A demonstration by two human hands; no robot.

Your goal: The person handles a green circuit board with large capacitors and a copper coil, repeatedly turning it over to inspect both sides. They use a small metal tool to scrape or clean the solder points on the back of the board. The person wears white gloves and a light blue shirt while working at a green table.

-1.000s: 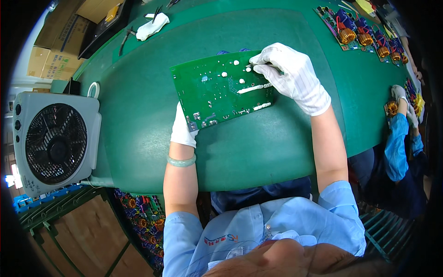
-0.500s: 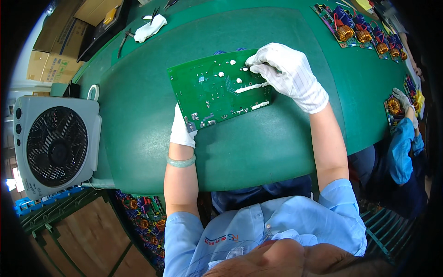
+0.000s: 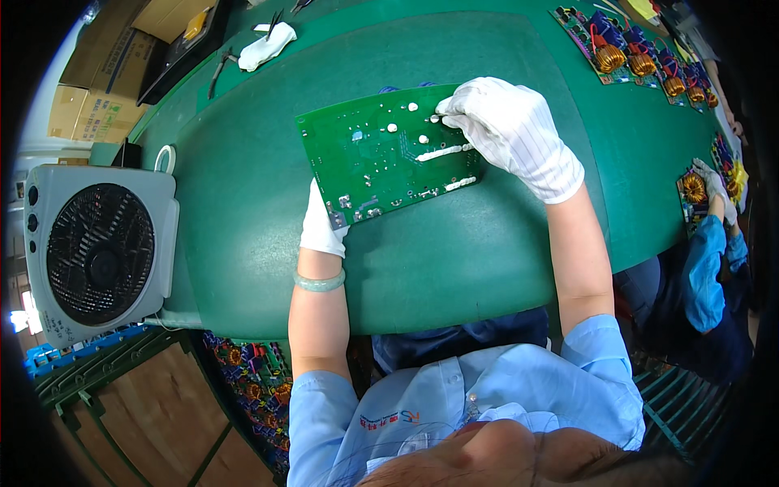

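**Ana:** Head view looks down on a green counter (image 3: 243, 243). Where is the board?

**Ben:** The green circuit board (image 3: 385, 158) sits in the middle of the counter, tilted, solder side up. The left hand (image 3: 320, 223), in a white glove, is tucked under its near corner, seemingly propping it; how the fingers close I cannot tell, since the board hides them.

**Ana:** And the other grip?

**Ben:** The right hand (image 3: 511, 134), also gloved, rests on the far right corner, fingers curled and pinched together at the white dabs on the board. Whether they hold a small tool is too small to tell.

**Ana:** What lies around?

**Ben:** A grey fan (image 3: 97, 252) at the left edge, a tape roll (image 3: 165, 158) beside it, a white cloth (image 3: 268, 45) far back, and boards with copper coils (image 3: 641, 57) at upper right. Another person's blue sleeve (image 3: 706, 268) works at the right.
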